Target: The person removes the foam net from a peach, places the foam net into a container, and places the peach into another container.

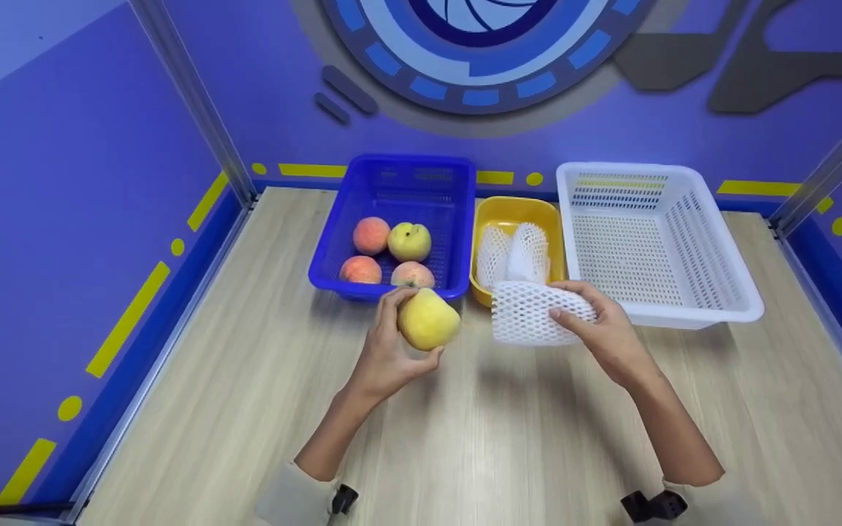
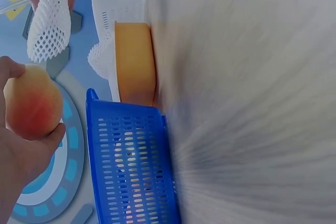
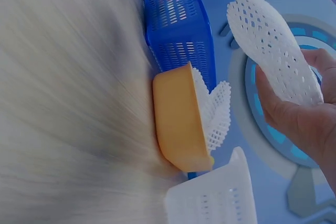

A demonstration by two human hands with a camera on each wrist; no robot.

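My left hand (image 1: 394, 356) grips a peach (image 1: 430, 320), its thumb and fingers round the sides. The peach looks yellow in the head view and shows a red blush in the left wrist view. To its right, my right hand (image 1: 604, 329) pinches a white foam net sleeve (image 1: 534, 314) between thumb and fingers. The sleeve lies flattened, its free end pointing toward the peach, a gap between them. Behind the left hand, a blue basket (image 1: 319, 267) holds several peaches (image 1: 409, 242). A small yellow bin (image 1: 514, 204) with more foam net sleeves (image 1: 528, 252) stands behind the right hand.
A white perforated basket (image 1: 739, 292) stands at the back right, beside the yellow bin. All three containers line the rear of the wooden table (image 1: 245, 409). Blue printed panels (image 1: 85, 183) and metal frame posts (image 1: 194, 95) enclose the back and sides.
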